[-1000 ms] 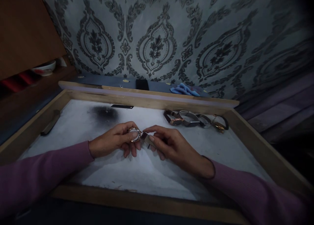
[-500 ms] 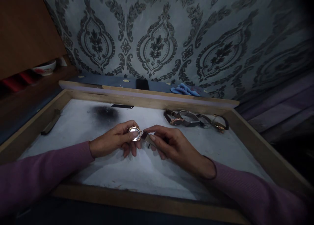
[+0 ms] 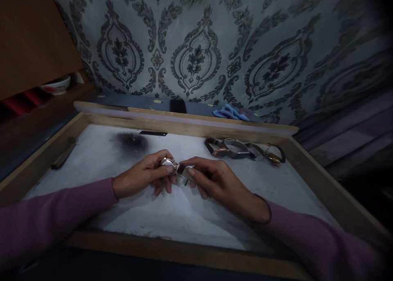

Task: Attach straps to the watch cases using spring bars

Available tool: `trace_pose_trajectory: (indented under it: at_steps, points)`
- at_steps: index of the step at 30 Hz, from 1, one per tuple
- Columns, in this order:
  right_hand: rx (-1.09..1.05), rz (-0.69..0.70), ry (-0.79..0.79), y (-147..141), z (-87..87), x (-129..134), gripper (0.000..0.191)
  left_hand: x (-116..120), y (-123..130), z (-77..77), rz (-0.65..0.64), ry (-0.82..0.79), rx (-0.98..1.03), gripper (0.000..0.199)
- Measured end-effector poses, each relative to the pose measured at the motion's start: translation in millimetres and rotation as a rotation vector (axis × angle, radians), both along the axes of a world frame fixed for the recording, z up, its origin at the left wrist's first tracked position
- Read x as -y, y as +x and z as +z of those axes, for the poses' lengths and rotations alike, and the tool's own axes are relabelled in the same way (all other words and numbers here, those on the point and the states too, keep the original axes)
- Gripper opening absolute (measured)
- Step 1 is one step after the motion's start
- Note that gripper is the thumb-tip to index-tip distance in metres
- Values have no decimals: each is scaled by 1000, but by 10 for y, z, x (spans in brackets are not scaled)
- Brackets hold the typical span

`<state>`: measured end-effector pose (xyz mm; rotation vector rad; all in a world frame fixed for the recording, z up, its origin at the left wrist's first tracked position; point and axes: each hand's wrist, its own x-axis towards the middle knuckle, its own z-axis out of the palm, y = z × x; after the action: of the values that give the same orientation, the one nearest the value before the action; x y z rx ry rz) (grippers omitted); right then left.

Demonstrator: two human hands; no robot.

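Observation:
My left hand [image 3: 153, 172] grips a round watch case [image 3: 168, 165] with a shiny silver face and gold-coloured rim, the thumb lying over its lower edge. Close beside it, my right hand [image 3: 211, 176] pinches a small flat strap-like piece [image 3: 184, 172], brown at its left end and lighter near the thumb. What exactly this piece is, I cannot tell. Its left end is right by the right side of the watch case; whether they touch is unclear. Both hands are above the white surface of a wood-framed tray [image 3: 172, 248].
Several watches [image 3: 238, 148] lie at the tray's back right. A dark flat strip [image 3: 152, 133] is near the back edge, a long dark object [image 3: 64, 153] at the left wall. Behind the tray are a black object [image 3: 178, 106] and a blue cloth [image 3: 231, 112].
The watch case has tilted in my left hand, and its silver face shows narrower. My left thumb has shifted slightly right. My right hand has hardly moved.

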<state>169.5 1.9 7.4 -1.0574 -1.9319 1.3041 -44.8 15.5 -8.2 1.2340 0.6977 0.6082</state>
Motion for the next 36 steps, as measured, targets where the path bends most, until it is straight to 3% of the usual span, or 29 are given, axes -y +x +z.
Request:
trace_pose_trajectory:
  at_steps: [23, 36]
  points:
    - [15, -3, 10, 1, -58, -15, 31, -6, 12, -38, -19, -1, 59, 15]
    - [-6, -2, -13, 3, -65, -18, 21, -20, 9, -30, -32, -13, 56, 19]
